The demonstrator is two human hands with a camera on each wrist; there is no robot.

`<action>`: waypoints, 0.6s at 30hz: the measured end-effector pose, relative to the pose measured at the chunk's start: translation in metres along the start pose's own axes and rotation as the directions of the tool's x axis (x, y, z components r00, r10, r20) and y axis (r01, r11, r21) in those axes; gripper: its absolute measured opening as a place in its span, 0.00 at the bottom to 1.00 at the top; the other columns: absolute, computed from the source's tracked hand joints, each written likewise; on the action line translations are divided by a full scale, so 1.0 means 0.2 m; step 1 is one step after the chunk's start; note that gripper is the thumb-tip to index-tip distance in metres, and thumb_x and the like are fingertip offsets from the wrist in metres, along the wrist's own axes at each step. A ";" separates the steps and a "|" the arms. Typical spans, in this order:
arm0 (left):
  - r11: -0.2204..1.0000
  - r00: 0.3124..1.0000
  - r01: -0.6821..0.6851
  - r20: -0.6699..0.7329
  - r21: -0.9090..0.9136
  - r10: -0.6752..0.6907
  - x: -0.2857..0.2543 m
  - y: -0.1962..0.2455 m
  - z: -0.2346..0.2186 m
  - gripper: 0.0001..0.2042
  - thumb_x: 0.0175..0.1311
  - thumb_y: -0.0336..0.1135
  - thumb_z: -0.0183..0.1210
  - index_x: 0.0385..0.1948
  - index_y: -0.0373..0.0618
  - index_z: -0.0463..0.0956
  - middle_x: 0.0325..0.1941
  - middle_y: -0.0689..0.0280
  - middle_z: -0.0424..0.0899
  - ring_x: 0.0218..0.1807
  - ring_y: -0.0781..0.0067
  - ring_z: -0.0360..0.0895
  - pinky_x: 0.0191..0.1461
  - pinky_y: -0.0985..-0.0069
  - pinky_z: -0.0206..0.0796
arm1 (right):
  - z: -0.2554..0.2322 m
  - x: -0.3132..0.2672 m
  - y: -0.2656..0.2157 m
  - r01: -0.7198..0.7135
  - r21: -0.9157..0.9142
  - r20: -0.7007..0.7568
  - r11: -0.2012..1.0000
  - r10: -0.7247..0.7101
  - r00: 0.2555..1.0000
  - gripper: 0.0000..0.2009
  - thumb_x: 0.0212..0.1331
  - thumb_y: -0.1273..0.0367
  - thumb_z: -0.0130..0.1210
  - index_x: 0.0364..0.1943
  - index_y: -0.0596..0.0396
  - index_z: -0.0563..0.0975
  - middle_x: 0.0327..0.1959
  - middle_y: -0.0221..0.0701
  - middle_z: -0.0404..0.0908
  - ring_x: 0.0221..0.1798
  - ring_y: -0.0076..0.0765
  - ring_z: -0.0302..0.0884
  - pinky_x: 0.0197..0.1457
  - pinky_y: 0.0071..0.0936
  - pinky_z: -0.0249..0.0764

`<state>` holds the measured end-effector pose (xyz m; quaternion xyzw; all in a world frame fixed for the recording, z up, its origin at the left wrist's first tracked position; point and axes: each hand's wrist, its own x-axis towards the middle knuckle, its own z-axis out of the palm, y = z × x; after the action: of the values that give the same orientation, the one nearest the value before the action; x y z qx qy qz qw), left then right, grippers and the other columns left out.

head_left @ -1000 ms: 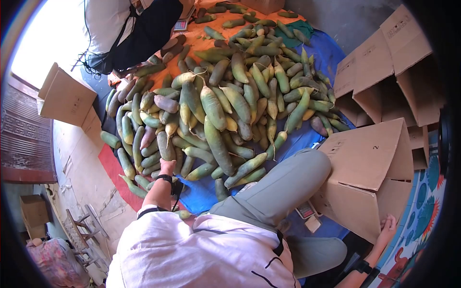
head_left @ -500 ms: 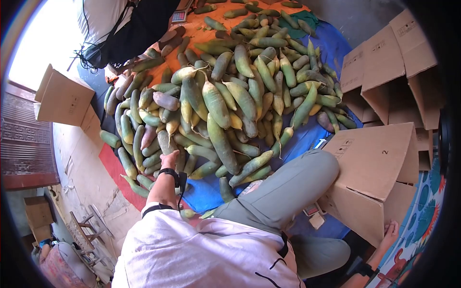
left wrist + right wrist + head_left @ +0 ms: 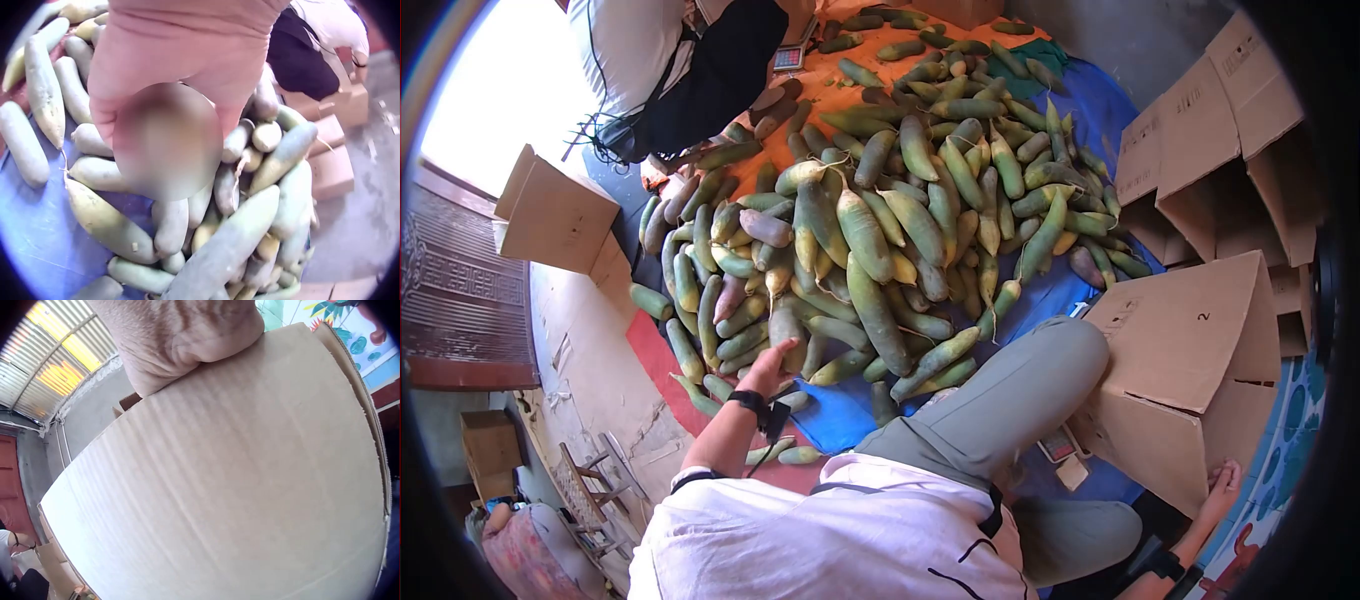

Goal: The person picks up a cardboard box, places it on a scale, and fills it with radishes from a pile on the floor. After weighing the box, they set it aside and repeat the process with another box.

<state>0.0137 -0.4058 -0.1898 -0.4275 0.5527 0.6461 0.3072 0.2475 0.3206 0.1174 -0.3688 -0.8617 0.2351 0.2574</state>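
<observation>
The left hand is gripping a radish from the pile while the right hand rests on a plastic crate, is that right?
Not quite. The left hand does grip a radish at the pile's edge, but the right hand rests on a cardboard box, not a plastic crate. The head view shows it; the right wrist view confirms corrugated cardboard.

Counts, head view:
- Radishes point(image 3: 870, 270): one big pile, well over a hundred, too many to count exactly. Mostly green and yellow, two or three purplish.
- Cardboard boxes: about 5 — one point(image 3: 1190, 370) by the knee, a cluster of roughly two point(image 3: 1230, 150) behind it, one point(image 3: 555, 215) far left, one small point(image 3: 488, 440) lower left.
- People: 2.
- Wearer's hands: 2 — left hand point(image 3: 768, 368), right hand point(image 3: 1222, 490).
- Scales: 1 point(image 3: 788, 57).
</observation>
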 end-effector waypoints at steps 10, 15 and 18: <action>0.958 0.680 -0.263 0.726 0.113 0.100 -0.70 0.25 0.69 0.33 0.49 0.41 0.63 0.55 0.35 0.60 0.52 0.61 0.71 0.53 0.72 0.68 0.57 0.76 0.60 | 0.05 -0.14 -0.39 0.353 -0.340 -0.161 0.872 -0.424 0.891 0.12 0.63 0.67 0.44 0.44 0.62 0.72 0.33 0.33 0.73 0.34 0.26 0.70 0.38 0.22 0.69; 0.887 0.225 -0.459 0.972 0.049 0.063 -1.10 0.39 1.01 0.35 0.47 0.42 0.65 0.56 0.34 0.60 0.53 0.62 0.69 0.55 0.74 0.64 0.58 0.77 0.57 | 0.25 -0.56 -1.02 0.462 0.031 0.233 0.886 -0.456 0.859 0.15 0.59 0.75 0.42 0.50 0.61 0.69 0.45 0.37 0.72 0.43 0.31 0.70 0.48 0.25 0.64; 0.835 0.002 -0.549 1.000 0.023 -0.027 -1.22 0.32 1.18 0.32 0.48 0.42 0.65 0.52 0.36 0.62 0.48 0.64 0.71 0.51 0.77 0.65 0.54 0.78 0.59 | 0.39 -0.70 -1.18 0.338 0.353 0.422 0.873 -0.471 0.775 0.32 0.45 0.57 0.61 0.54 0.60 0.64 0.47 0.36 0.69 0.48 0.31 0.68 0.53 0.28 0.63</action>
<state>0.0171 -0.1691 0.0623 0.3223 0.3841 0.6691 0.5486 0.1618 0.0533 0.1611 -0.0640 -0.9193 0.3697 0.1183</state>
